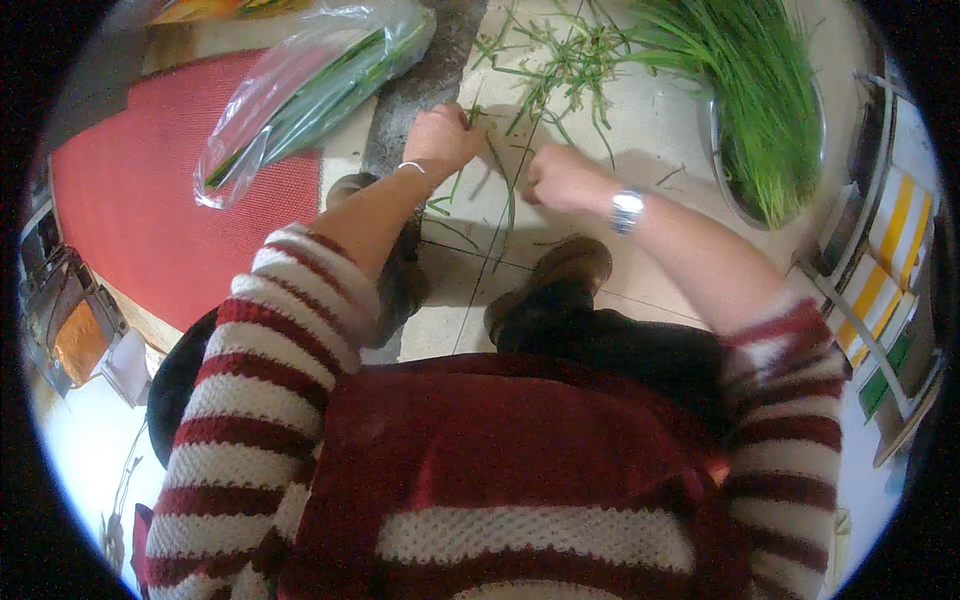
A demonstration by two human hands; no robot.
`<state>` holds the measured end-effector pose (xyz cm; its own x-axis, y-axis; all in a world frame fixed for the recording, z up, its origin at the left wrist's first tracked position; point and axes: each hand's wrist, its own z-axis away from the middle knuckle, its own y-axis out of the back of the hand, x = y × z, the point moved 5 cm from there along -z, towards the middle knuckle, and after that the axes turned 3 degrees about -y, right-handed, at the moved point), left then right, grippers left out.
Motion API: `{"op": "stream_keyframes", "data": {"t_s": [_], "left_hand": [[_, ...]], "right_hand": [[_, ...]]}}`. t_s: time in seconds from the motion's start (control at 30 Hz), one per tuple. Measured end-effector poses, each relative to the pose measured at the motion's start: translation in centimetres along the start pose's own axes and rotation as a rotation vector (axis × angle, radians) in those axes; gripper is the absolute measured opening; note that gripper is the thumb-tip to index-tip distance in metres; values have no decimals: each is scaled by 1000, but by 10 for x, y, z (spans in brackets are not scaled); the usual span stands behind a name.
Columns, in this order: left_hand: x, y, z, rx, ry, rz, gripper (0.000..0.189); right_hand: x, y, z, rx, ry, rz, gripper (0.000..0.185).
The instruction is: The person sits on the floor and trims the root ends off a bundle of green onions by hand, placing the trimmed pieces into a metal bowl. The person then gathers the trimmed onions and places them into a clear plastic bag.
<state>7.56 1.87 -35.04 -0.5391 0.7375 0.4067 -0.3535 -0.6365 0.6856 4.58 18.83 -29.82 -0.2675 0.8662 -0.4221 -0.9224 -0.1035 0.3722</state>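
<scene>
My left hand [444,140], with a thin band at the wrist, is curled above the tiled floor, and its fingers pinch a thin green stalk [474,112]. To its right, my right hand [568,180] is closed in a loose fist, slightly blurred, with a metal watch on the wrist. Whether it holds anything is hidden. Loose green trimmings [574,64] lie in a scattered heap beyond both hands. A large bunch of long green chives [765,112] fills an oval metal basin [716,161] at the right.
A clear plastic bag [315,105] with long green vegetables lies across a red mat [180,187] at the left. My shoes [574,262] rest on the tiles below my hands. A rack with yellow-and-white striped items [870,300] stands at the far right.
</scene>
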Motion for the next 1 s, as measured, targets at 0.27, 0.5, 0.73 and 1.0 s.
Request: {"op": "stream_keyframes", "data": {"t_s": [0.27, 0.5, 0.73, 1.0], "left_hand": [[-20, 57, 14, -185, 45, 487, 20], [8, 30, 33, -422, -291, 770, 10], [81, -22, 58, -690, -74, 999, 19], [103, -23, -15, 81, -594, 31, 32]], "right_hand": [[-13, -73, -44, 428, -148, -134, 24], [14, -55, -26, 288, -404, -1087, 13], [16, 5, 41, 409, -251, -1530, 14], [52, 33, 62, 549, -321, -1406, 27]]}}
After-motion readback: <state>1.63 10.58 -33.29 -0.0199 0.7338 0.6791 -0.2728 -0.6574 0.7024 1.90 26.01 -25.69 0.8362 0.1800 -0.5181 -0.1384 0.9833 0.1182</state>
